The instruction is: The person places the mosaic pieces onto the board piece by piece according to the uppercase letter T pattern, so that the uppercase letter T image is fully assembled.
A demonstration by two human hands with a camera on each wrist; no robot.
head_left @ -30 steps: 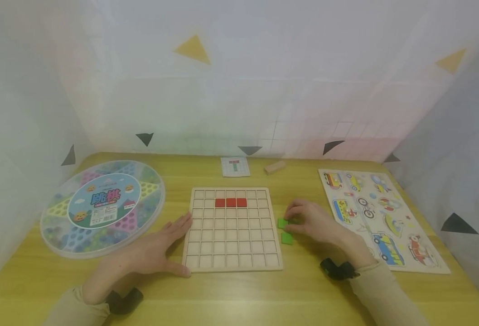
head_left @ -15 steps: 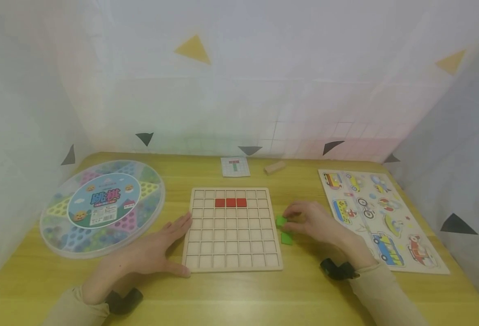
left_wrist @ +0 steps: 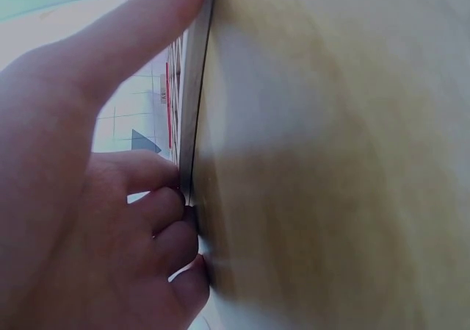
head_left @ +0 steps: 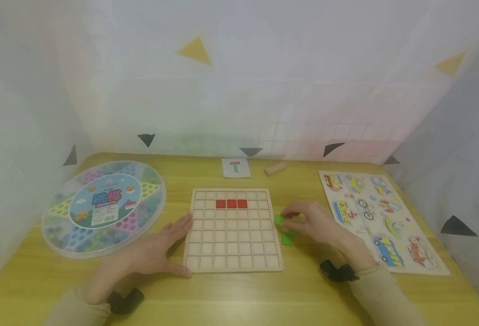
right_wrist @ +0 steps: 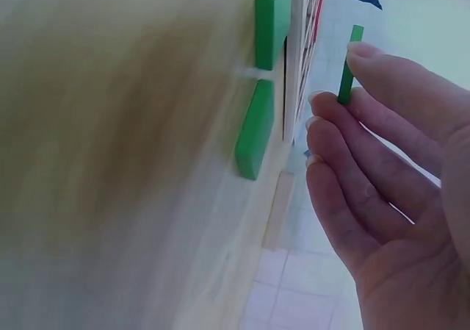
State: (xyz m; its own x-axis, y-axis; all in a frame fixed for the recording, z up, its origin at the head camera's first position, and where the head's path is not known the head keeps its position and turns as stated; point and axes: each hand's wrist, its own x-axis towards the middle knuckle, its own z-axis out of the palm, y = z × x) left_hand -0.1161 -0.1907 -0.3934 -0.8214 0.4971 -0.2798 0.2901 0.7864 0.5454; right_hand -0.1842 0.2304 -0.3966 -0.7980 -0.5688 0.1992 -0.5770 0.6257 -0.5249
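Observation:
A square wooden grid board lies mid-table, with three red tiles side by side in its second row. My left hand lies spread at the board's left edge, fingertips and thumb touching it; the left wrist view shows the thumb against that edge. Just off the board's right side, my right hand pinches a green tile. In the right wrist view this tile is held clear of the table between thumb and fingers, and two more green tiles lie on the table beside the board.
Behind the board lie a small card with a red and green T pattern and a wooden block. A round, clear-lidded game box stands at left. A picture puzzle board lies at right. Sheets hang around the table.
My right hand has taken up a green tile from beside the board and shifted slightly left with it. The left hand has kept its place.

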